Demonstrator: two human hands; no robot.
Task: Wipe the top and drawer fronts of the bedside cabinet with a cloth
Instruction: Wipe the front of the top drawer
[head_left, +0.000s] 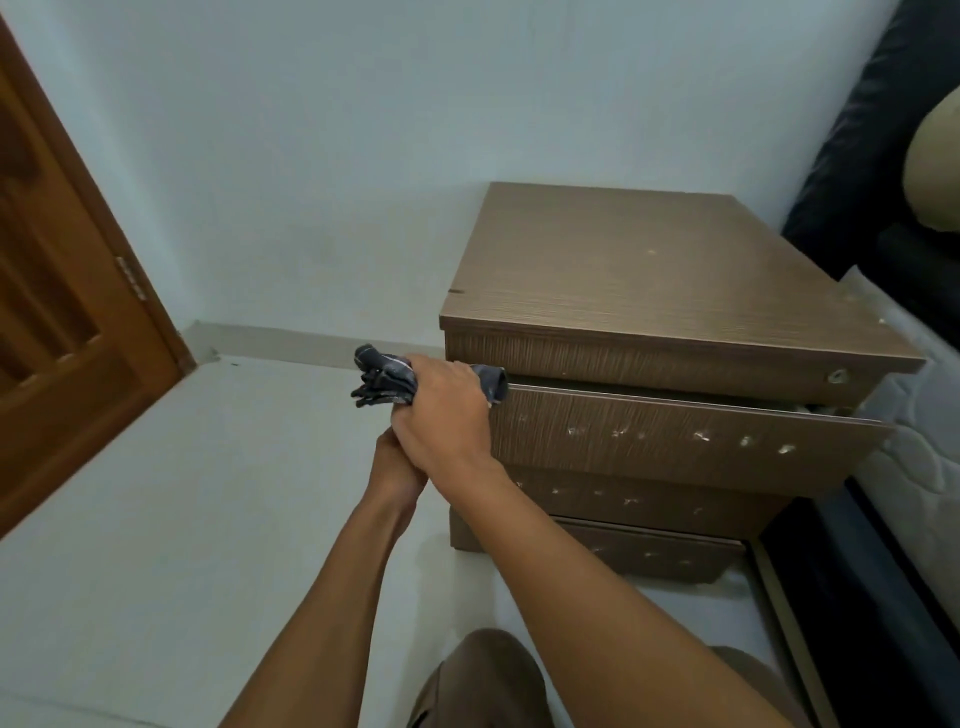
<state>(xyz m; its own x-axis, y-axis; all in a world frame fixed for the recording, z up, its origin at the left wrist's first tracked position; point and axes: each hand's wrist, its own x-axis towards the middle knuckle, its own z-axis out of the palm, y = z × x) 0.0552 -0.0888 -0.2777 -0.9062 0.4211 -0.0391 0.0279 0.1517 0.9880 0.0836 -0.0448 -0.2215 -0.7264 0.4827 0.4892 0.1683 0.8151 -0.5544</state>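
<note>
The brown wood-grain bedside cabinet (649, 280) stands at the right against the wall. Its top drawer (675, 436) is pulled partly out, and two more drawer fronts sit below it, all speckled with pale marks. My right hand (441, 410) grips a bunched dark grey cloth (384, 379) at the left end of the top drawer's upper edge. My left hand (395, 467) sits just under the right hand, mostly hidden by it; whether it holds anything is not visible.
A brown wooden door (62, 322) stands at the left. A mattress (914, 415) and a dark bed frame (883, 156) press against the cabinet's right side. My knee (483, 680) shows at the bottom, over a pale floor (182, 519).
</note>
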